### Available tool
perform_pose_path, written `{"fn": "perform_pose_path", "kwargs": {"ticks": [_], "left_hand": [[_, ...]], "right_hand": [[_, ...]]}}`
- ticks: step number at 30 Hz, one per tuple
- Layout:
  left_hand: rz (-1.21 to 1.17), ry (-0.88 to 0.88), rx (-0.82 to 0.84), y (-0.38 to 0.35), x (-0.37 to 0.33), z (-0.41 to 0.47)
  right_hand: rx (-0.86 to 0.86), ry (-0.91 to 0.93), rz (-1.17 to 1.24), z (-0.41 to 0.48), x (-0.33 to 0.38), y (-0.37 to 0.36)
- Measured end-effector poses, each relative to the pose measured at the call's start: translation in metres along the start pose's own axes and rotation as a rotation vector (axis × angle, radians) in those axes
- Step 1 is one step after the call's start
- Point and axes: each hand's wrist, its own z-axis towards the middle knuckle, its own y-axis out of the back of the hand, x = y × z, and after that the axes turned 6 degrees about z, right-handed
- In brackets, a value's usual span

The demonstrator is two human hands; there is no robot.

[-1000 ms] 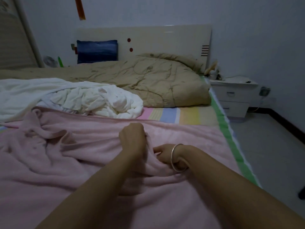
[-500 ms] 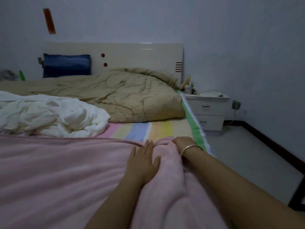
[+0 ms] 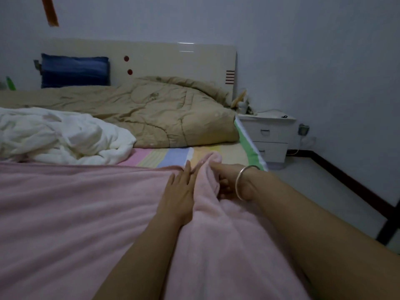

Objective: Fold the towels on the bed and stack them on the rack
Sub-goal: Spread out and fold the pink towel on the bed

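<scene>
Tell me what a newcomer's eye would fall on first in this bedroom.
The big pink towel covers the near half of the bed, with the left hand lying flat on it and the right hand gripping a bunched ridge at its far edge. Behind it to the left sits a crumpled white towel, and a tan quilt lies heaped by the headboard.

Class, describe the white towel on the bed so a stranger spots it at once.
Start at the cream headboard. Before it lies a tan quilt; nearer, to its left, the white towel. It alone is white and crumpled, unlike the spread pink towel.
</scene>
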Motion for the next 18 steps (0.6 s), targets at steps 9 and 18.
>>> {"fn": "perform_pose_path", "kwargs": {"ticks": [9, 18], "left_hand": [[0.033, -0.007, -0.081, -0.007, 0.0, 0.001], [0.117, 0.025, 0.015, -0.01, -0.001, 0.004]], "right_hand": [[-0.498, 0.053, 0.137, 0.031, -0.033, 0.054], [-0.749, 0.069, -0.416, 0.035, -0.031, 0.057]]}}
